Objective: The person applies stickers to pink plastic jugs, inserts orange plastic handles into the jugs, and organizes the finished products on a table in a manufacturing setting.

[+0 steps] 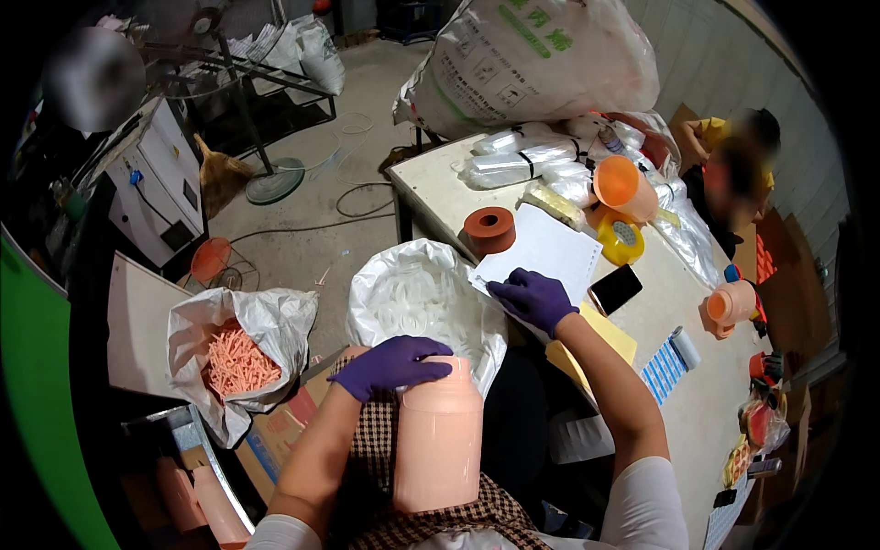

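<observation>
Bottle [438,438] under left grip [394,364] (fingers spread)

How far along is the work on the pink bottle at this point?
Done: one pink bottle stands upright on the lap, with what looks like its top on. In hand: the left hand rests on that top, its grip loose; the right hand reaches into the white bag of clear rings. Left: that bag and the bag of pink pieces both look well stocked.
</observation>
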The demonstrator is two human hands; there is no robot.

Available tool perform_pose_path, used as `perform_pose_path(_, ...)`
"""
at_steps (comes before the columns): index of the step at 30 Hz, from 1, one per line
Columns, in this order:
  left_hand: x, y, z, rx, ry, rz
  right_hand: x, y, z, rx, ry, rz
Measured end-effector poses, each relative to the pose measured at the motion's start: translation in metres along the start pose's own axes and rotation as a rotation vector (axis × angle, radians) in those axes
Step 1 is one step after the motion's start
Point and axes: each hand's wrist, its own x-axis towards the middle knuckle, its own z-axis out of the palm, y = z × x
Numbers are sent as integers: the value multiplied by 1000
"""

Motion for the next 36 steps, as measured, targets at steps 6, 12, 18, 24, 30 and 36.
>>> perform_pose_path(6,9,-20,40,-78,92,83,15,-28,-57,343,185,112)
perform_pose_path(12,-3,-34,63,-36,311,115,-42,-125,-110,141,91,-372)
perform_pose_path(18,-11,-13,45,-167,78,-39,-95,-140,-71,129,99,-466)
perform_pose_path(24,-28,-8,51,-373,189,46,-98,-147,-61,52,152,-564)
perform_pose_path(30,-39,1,38,-389,45,-96,-92,-154,-62,39,112,-602)
perform_pose_path(36,-41,2,28,-252,-98,-13,-97,-146,-56,1,91,-608)
